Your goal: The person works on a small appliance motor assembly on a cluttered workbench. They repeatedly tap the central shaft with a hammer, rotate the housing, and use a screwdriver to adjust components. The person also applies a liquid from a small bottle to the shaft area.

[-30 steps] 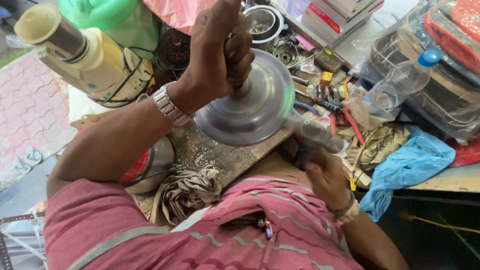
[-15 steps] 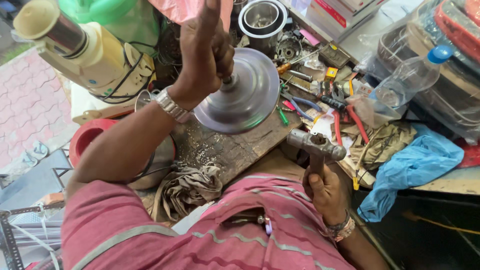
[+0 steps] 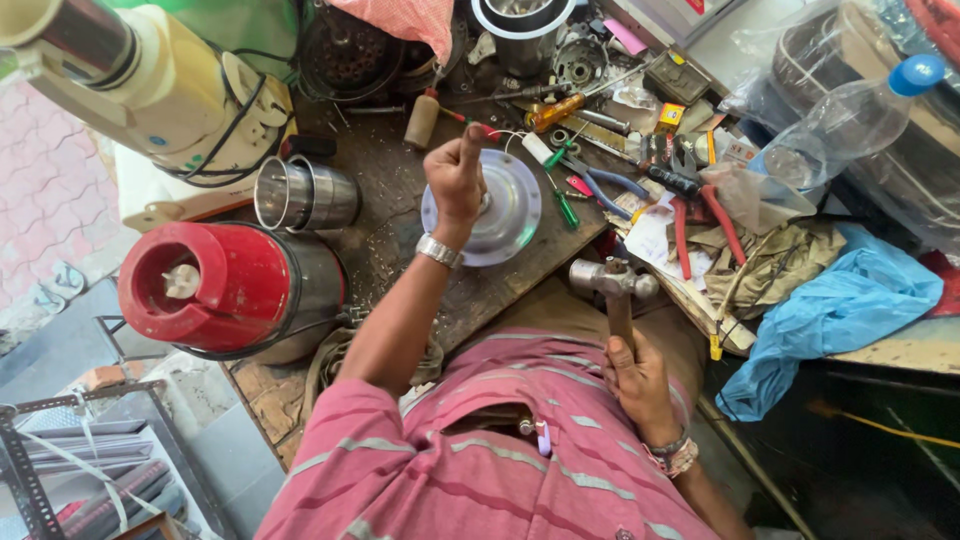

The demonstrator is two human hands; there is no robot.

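A round shiny metal disc (image 3: 505,215) lies flat on the worn wooden bench. My left hand (image 3: 455,178) grips it near its hub, fingers closed, a metal watch on the wrist. My right hand (image 3: 635,385) is closed around the wooden handle of a hammer (image 3: 612,285), whose steel head hangs just off the bench's near edge, to the right of the disc and apart from it.
A red mixer base (image 3: 215,290) and a steel jar (image 3: 305,193) stand left of the disc. Screwdrivers, red-handled pliers (image 3: 690,215) and small parts crowd the bench's right side. A clear plastic bottle (image 3: 850,115) and blue cloth (image 3: 840,305) lie far right. A white appliance (image 3: 150,85) sits top left.
The disc, held up close to the camera before, now lies down on the bench under my left hand. The hammer has stayed low near the bench edge.
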